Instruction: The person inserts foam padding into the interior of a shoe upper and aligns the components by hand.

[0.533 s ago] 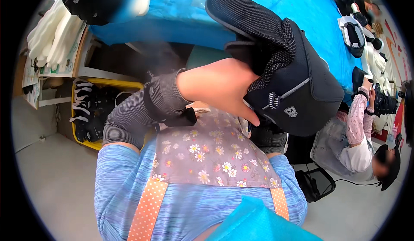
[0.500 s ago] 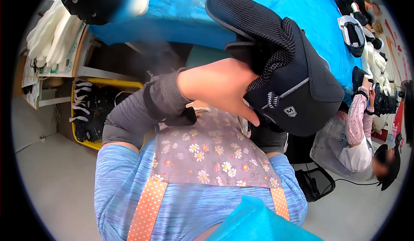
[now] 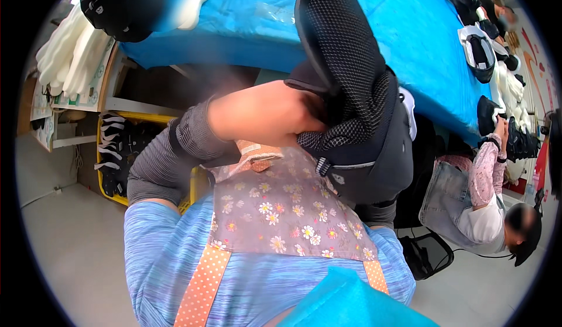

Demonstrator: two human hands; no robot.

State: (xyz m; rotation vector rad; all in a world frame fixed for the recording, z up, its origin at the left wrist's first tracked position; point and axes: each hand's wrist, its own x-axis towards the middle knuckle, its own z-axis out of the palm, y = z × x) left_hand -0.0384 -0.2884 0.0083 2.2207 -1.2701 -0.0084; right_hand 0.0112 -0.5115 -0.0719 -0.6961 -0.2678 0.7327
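Note:
A black padded piece [image 3: 374, 145] with a mesh lining, grey piping and a small striped tab hangs in front of me, just short of the table edge. I cannot tell its exact kind. My left hand [image 3: 272, 113] comes in from the left, fingers closed on the edge of its mesh lining, the fingertips partly tucked inside. A stiff mesh flap stands up from it toward the table. Behind the piece my right hand is hidden; only my right sleeve [image 3: 377, 214] shows below it.
The table has a blue cover [image 3: 211, 37]. At far left are a similar black piece [image 3: 120, 11] and several white wavy foam pieces [image 3: 70, 61]. Below stands a yellow crate [image 3: 123, 200] of black parts. A co-worker [image 3: 468, 204] sits at right beside black and white pieces.
The black piece has turned and shifted left, its flap now standing more upright. My left hand has moved left with it, its fingers curling in over the mesh edge.

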